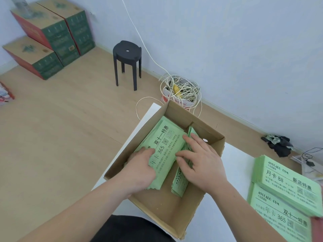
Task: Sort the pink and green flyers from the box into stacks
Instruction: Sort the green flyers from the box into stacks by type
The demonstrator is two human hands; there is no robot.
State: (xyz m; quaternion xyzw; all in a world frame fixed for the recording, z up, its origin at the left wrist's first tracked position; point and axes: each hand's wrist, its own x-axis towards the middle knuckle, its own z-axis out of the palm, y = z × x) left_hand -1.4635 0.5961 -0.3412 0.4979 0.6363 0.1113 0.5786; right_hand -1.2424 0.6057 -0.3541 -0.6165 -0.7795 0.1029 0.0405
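Note:
An open cardboard box [199,124] sits on a white table [234,159]. Inside lies a flat pile of green flyers [167,137] and a second bundle of green flyers [180,182] standing on edge beside it. My left hand [141,166] grips the near left end of the flat pile, thumb on top. My right hand [201,161] rests with straight fingers on the flat pile's right edge and the upright bundle. Two stacks of green flyers [286,187] lie on the table at the right, the upper overlapping the lower. A pink edge [317,229] shows at the bottom right.
A black stool [126,62] stands on the wooden floor by the wall. A small box with tangled cord [180,91] sits behind the table. Stacked cartons [50,39] fill the far left corner. Dark cloth [277,144] and cables lie at the right.

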